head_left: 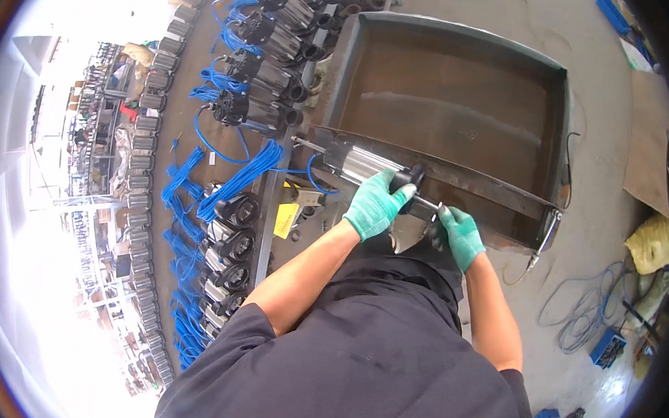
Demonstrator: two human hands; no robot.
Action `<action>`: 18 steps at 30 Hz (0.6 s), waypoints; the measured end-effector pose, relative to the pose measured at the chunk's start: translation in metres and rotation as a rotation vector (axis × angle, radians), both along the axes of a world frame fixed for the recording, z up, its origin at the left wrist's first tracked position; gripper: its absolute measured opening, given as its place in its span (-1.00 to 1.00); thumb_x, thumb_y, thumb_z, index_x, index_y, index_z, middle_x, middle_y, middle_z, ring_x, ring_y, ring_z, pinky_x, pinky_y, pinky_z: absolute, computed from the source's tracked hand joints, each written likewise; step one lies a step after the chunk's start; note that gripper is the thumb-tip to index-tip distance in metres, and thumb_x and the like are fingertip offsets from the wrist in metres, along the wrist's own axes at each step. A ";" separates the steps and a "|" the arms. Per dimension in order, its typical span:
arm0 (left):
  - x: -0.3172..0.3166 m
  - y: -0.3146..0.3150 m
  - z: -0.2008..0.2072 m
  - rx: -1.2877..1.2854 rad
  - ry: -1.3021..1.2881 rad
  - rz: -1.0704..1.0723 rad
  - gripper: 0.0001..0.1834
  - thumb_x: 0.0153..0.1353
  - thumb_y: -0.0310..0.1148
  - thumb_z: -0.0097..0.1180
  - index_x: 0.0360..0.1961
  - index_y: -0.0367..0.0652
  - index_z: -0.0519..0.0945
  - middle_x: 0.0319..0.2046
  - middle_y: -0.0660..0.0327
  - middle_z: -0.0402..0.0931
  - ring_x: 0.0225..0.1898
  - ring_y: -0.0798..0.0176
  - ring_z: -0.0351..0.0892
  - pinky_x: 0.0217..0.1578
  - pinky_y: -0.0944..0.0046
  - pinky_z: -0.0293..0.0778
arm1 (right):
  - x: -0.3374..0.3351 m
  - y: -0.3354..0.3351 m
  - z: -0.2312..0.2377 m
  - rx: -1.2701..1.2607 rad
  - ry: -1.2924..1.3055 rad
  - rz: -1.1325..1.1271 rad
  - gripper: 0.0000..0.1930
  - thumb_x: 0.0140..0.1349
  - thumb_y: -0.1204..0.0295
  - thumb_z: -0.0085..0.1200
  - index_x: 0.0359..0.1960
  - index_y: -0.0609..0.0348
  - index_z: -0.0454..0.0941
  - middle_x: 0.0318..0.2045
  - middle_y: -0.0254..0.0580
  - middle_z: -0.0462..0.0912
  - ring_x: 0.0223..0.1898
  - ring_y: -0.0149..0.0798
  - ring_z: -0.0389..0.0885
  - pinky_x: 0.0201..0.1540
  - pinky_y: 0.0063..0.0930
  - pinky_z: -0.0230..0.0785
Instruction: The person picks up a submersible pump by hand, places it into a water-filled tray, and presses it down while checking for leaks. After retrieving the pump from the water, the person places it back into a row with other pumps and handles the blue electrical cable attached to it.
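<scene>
A silver ribbed motor (366, 163) with a black end lies on its side across the near edge of a metal tank. My left hand (375, 204), in a green glove, is closed round the motor's black end (408, 177). A thin metal shaft (426, 202) sticks out of that end toward my right hand (461, 236), also gloved in green. The right fingers pinch at the shaft's tip; whether a small part sits there I cannot make out. A dark, blurred thing hangs just below it. A blue cable (316, 176) loops from the motor's far end.
The metal tank (563, 103) holds brown liquid beyond my hands. Several motors (265, 71) with blue cable coils (242, 180) stand in rows at left. A yellow label (285, 220) lies near my left forearm. An air gun (548, 232) rests at the tank's right corner; a hose (586, 308) coils on the floor.
</scene>
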State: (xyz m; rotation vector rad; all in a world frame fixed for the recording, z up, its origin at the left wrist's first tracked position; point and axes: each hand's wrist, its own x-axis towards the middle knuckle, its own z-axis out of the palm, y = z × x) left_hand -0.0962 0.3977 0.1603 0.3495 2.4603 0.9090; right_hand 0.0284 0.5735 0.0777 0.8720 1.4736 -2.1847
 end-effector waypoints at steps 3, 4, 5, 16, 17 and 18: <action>-0.007 0.019 0.054 0.061 -0.085 -0.060 -0.61 0.23 -0.14 0.33 -0.22 -0.32 0.64 -0.40 -0.09 0.66 -0.32 -0.09 0.69 -0.24 0.07 0.54 | 0.012 -0.003 0.021 -0.039 0.012 -0.110 -0.65 0.52 0.13 -0.03 -0.23 0.19 0.54 -0.57 -0.23 0.62 -0.65 -0.41 0.53 -0.61 -0.53 0.32; -0.009 0.021 0.052 0.059 0.084 -0.151 -0.62 0.21 -0.14 0.34 -0.25 -0.31 0.64 -0.41 -0.10 0.64 -0.33 -0.14 0.67 -0.26 0.05 0.54 | 0.010 -0.003 0.025 -0.043 0.012 -0.107 -0.65 0.52 0.13 -0.03 -0.23 0.19 0.54 -0.57 -0.23 0.62 -0.65 -0.41 0.53 -0.61 -0.53 0.32; -0.013 0.027 0.055 0.067 0.170 -0.206 -0.62 0.21 -0.13 0.35 -0.27 -0.30 0.64 -0.42 -0.10 0.64 -0.33 -0.15 0.67 -0.27 0.05 0.53 | 0.008 -0.001 0.030 -0.038 0.045 -0.154 -0.65 0.52 0.14 -0.03 -0.24 0.19 0.54 -0.57 -0.23 0.62 -0.65 -0.42 0.53 -0.61 -0.54 0.31; -0.104 0.105 0.041 0.188 0.181 -0.258 -0.62 0.19 -0.15 0.35 -0.24 -0.33 0.69 -0.45 -0.03 0.67 -0.41 0.13 0.68 -0.33 0.16 0.53 | -0.060 0.060 0.042 0.724 0.194 -0.266 -0.64 0.48 0.18 0.00 -0.21 0.29 0.61 -0.47 0.08 0.60 -0.49 0.03 0.47 -0.33 -0.22 0.34; -0.114 0.109 0.028 0.176 0.155 -0.246 -0.64 0.22 -0.18 0.34 -0.22 -0.32 0.69 -0.48 0.04 0.66 -0.46 0.21 0.63 -0.37 0.20 0.50 | -0.069 0.065 0.046 0.864 0.172 -0.231 -0.62 0.48 0.13 -0.02 -0.21 0.23 0.62 -0.41 0.20 0.60 -0.42 0.24 0.44 -0.28 -0.11 0.35; -0.124 0.113 0.010 0.166 0.129 -0.238 -0.66 0.24 -0.20 0.32 -0.20 -0.32 0.69 -0.50 0.11 0.65 -0.51 0.29 0.58 -0.41 0.23 0.47 | -0.078 0.072 0.037 0.885 0.112 -0.218 -0.61 0.49 0.09 -0.04 -0.18 0.21 0.63 -0.40 0.20 0.62 -0.36 0.27 0.52 -0.25 -0.05 0.37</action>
